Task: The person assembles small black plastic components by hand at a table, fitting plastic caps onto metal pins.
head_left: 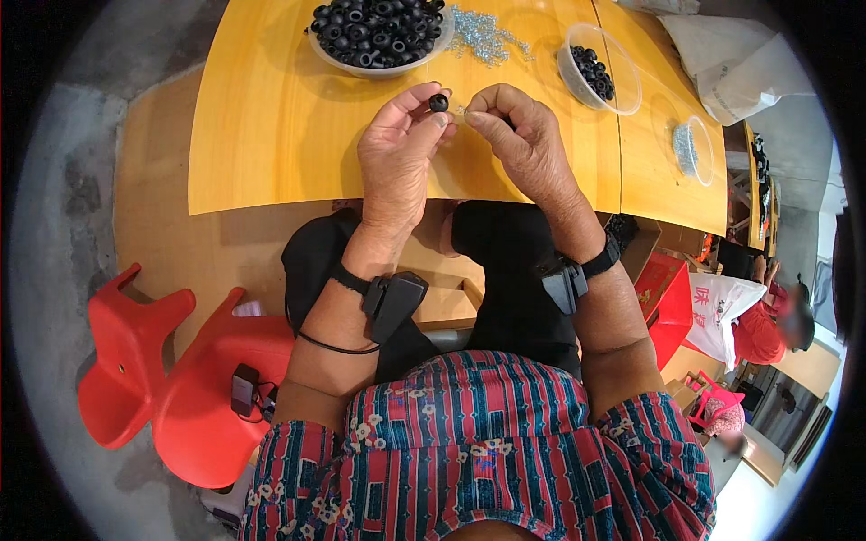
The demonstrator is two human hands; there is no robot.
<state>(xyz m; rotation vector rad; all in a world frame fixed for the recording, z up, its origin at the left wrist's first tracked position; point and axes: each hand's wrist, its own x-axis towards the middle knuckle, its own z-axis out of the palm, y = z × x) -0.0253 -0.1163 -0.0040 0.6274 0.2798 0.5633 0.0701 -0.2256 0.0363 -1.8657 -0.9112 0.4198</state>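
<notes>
Between the thumb and fingers of my left hand is a small round black plastic part with an opening in it. Right beside it, my right hand pinches a tiny clear piece, too small to make out well. Both hands are raised above the front part of the yellow table. Beyond my left hand stands a clear bowl heaped with black parts like the held one. A loose pile of small clear bluish pieces lies next to that bowl.
At the right, a clear tub holds some black parts, and a smaller clear tub holds bluish pieces. A white sack lies at the far right. Red chairs stand at my left; a red box and other people are to my right.
</notes>
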